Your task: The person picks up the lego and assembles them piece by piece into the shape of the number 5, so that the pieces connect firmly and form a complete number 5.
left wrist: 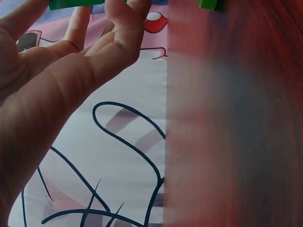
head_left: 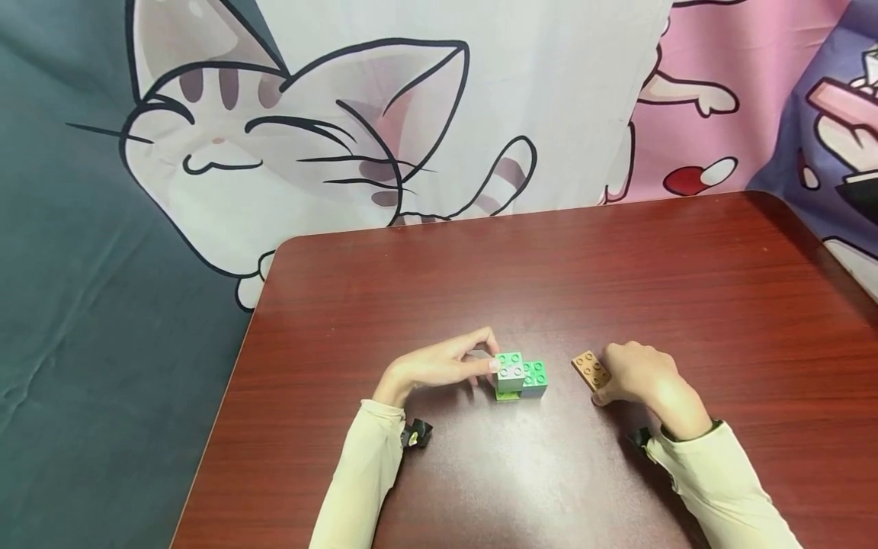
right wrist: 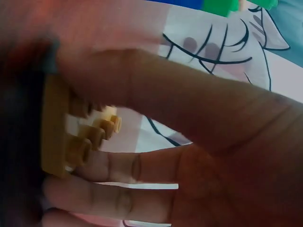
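At the middle of the table, my left hand [head_left: 442, 363] pinches a green building brick [head_left: 510, 374] between thumb and fingers. That brick stands above a lime green piece [head_left: 507, 396] and beside another green brick [head_left: 534, 373] with a darker lower part. Only the green brick's edge [left wrist: 75, 4] shows in the left wrist view. To the right, my right hand [head_left: 643, 374] grips a flat tan building brick [head_left: 591, 370] with studs, its thumb on the near edge. In the right wrist view the tan brick [right wrist: 54, 127] is partly covered by the thumb.
The reddish-brown wooden table [head_left: 521, 282] extends around both hands. Behind it hangs a cloth with cartoon cats [head_left: 226, 168]. Dark wrist cameras sit under both sleeves, the left camera [head_left: 416, 434] showing most plainly.
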{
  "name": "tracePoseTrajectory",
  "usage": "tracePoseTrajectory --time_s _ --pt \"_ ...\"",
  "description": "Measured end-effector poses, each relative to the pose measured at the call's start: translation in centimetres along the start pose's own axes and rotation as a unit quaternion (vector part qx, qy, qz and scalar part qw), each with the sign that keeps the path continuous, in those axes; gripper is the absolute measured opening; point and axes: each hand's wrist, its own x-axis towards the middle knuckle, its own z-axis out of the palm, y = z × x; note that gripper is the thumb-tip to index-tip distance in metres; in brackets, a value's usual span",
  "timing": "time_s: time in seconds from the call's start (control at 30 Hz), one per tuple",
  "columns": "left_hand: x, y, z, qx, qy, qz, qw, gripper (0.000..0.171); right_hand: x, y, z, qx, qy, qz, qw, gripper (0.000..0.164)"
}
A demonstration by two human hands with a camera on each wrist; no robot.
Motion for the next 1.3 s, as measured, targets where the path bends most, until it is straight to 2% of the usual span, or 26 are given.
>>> tracePoseTrajectory --time_s 0.17,0.27,0.33,0.47,0.57,0.67,0.77,1.0,1.13,1.3 --pt "0.1 0.1 0.0 0.005 0.008 -0.004 0.9999 0.014 0.0 0.4 -0.2 0.023 0.028 -0.033 0.999 0.031" --pt "0.1 0.0 0.1 0.001 0.015 -0.011 0.9998 0.014 -0.2 0.4 -0.8 0.054 0.084 -0.087 0.991 0.028" --pt "0.2 0.0 0.1 -0.005 0.018 -0.013 0.9997 0.015 -0.4 0.1 -1.1 0.084 0.134 -0.134 0.978 0.027" --pt "0.3 -0.1 0.1 -0.024 0.018 -0.012 0.9995 0.015 -0.8 -1.1 -1.5 0.148 0.214 -0.240 0.935 0.030" --pt "0.5 -0.2 0.1 -0.043 0.017 -0.005 0.9989 0.016 -1.1 -2.2 -1.6 0.180 0.225 -0.302 0.909 0.032" --pt "0.7 -0.5 -0.1 -0.062 0.019 0.000 0.9979 0.018 -1.2 -3.0 -1.5 0.194 0.224 -0.341 0.892 0.034" --pt "0.8 -0.7 -0.2 -0.079 0.019 -0.001 0.9967 0.022 -1.1 -3.5 -1.2 0.197 0.224 -0.356 0.885 0.035" --pt "0.6 -0.5 -0.4 -0.136 0.008 -0.005 0.9906 0.045 -0.8 -4.1 -0.7 0.171 0.239 -0.370 0.881 0.034" --pt "0.4 -0.5 -0.4 -0.127 0.007 -0.008 0.9918 0.039 -0.8 -4.2 -0.5 0.172 0.239 -0.376 0.879 0.034" --pt "0.2 -0.8 -0.4 -0.108 -0.001 -0.003 0.9942 0.031 -0.8 -4.2 -0.2 0.166 0.237 -0.369 0.883 0.033"
